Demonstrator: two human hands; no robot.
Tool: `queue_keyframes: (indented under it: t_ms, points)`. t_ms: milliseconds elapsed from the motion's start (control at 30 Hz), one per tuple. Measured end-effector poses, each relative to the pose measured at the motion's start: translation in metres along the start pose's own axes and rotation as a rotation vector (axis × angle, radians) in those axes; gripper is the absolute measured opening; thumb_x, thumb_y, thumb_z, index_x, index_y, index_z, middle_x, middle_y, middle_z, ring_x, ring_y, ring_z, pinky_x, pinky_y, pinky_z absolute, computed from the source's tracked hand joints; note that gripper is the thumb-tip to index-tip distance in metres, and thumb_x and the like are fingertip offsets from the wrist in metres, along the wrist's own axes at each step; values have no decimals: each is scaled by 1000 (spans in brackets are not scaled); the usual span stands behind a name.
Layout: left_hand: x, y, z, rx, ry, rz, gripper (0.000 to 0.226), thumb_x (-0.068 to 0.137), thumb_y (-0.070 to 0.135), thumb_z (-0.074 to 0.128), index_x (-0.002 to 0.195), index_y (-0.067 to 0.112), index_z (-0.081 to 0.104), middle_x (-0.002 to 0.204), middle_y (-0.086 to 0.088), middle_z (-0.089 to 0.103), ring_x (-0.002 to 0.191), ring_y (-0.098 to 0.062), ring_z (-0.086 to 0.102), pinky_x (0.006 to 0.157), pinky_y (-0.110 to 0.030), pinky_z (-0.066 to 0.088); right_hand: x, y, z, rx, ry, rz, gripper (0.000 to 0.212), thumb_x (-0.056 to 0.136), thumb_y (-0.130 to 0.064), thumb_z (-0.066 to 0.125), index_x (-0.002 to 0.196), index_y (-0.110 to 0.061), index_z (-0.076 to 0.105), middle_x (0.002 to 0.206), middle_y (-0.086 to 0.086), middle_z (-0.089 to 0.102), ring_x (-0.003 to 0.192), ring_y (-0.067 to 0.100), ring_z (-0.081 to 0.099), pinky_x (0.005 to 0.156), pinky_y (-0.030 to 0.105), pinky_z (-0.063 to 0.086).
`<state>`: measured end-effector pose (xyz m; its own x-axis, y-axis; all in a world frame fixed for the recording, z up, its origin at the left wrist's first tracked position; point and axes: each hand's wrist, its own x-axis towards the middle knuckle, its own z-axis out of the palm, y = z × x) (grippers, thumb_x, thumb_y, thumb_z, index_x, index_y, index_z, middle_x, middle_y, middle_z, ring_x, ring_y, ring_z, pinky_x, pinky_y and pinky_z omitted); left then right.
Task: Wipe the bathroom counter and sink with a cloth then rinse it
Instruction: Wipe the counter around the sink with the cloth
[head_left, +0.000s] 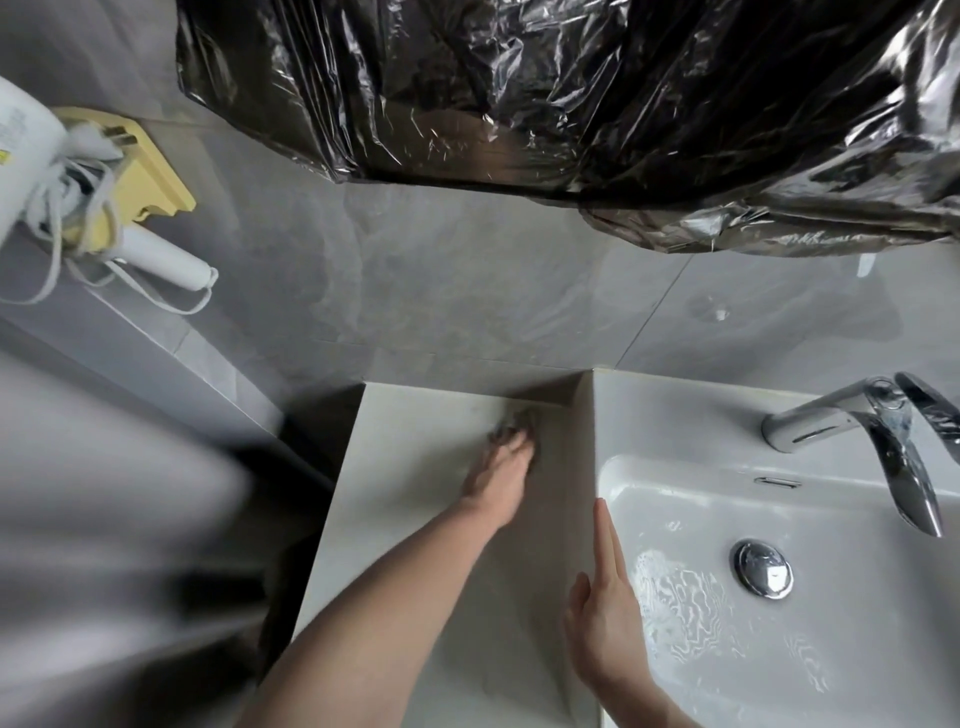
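Observation:
My left hand (503, 467) reaches far across the pale counter (395, 509) and presses a small grey cloth (519, 420) near the back corner by the wall; the hand is blurred with motion. My right hand (605, 608) lies flat, fingers straight and together, along the left rim of the white sink (852, 649), holding nothing. The basin holds a thin sheet of rippled water around the chrome drain plug (764, 568).
A chrome tap (862, 431) overhangs the basin at the right. Black plastic sheeting (571, 93) covers the wall area above. A white hair dryer (36, 171) with its cord hangs in a yellow holder (150, 171) at the left. Grey tiled wall behind.

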<state>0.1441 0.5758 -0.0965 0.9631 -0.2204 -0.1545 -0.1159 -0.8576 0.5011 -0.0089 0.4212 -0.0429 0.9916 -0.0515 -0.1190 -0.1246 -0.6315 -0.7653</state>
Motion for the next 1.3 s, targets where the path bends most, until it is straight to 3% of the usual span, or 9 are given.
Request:
queue_keyframes:
  t_ms: [167, 267, 367, 567, 733, 900, 1100, 1200, 1300]
  points:
    - [20, 13, 25, 111, -99, 77, 88, 92, -4, 52, 164, 19, 6, 170, -2, 10, 156, -22, 17, 119, -43, 36, 1, 0, 1, -1, 21, 14, 92, 78, -3, 41, 165, -18, 16, 171, -12, 13, 153, -8, 13, 110, -3, 17]
    - [22, -3, 14, 48, -85, 59, 70, 98, -5, 38, 162, 20, 21, 170, -1, 16, 156, -22, 19, 123, -42, 29, 1, 1, 2, 5, 20, 13, 88, 87, 4, 44, 165, -23, 13, 172, -14, 13, 156, 0, 16, 115, 1, 15]
    - [12, -41, -3, 66, -55, 35, 51, 107, 18, 36, 158, 23, 37, 168, 9, 22, 156, -14, 17, 117, -23, 12, 1, -4, 0, 20, 16, 10, 87, 82, -22, 36, 166, -24, 13, 171, -18, 12, 155, -3, 15, 114, 1, 14]
    - [-26, -135, -60, 162, 104, -305, 64, 93, 0, 42, 153, 23, 44, 160, 1, 41, 133, -32, 55, 107, -42, 47, 0, -1, 0, -22, 8, 2, 98, 84, 11, 46, 166, -28, 10, 171, -20, 11, 156, -1, 15, 117, 3, 14]
    - [-46, -145, -88, 241, 101, -439, 48, 93, 1, 47, 138, 16, 55, 140, -9, 57, 121, -33, 62, 100, -39, 48, -1, 1, 1, -63, 21, -11, 101, 82, 12, 47, 165, -29, 7, 171, -19, 9, 156, 8, 22, 120, 26, 32]
    - [-48, -96, -69, 30, 97, -278, 37, 91, 0, 44, 120, 19, 58, 125, -6, 62, 102, -19, 68, 82, -24, 50, 0, -1, 2, -81, 33, -15, 102, 81, 13, 46, 165, -29, 7, 172, -16, 10, 157, 10, 22, 120, 27, 32]
    - [-25, -16, -1, -11, 19, 13, 60, 91, 1, 32, 148, 10, 47, 154, -12, 46, 142, -31, 45, 117, -36, 38, 1, 3, 3, -83, 25, -4, 96, 83, 9, 46, 166, -25, 10, 172, -12, 13, 157, 10, 20, 120, 11, 19]
    - [-14, 13, 20, 42, -54, 109, 75, 92, -7, 46, 161, 15, 25, 166, -7, 28, 151, -25, 32, 121, -39, 34, 1, 5, 5, -71, 48, -39, 84, 91, 3, 43, 165, -20, 13, 172, -9, 15, 157, 10, 20, 119, 6, 14]
    - [-13, 20, 30, 46, -103, 149, 69, 98, -4, 39, 161, 18, 26, 167, -2, 28, 154, -22, 25, 119, -42, 37, 1, 6, 6, -58, 65, -51, 80, 91, -4, 38, 165, -21, 14, 172, -9, 16, 157, 7, 19, 121, 10, 15]
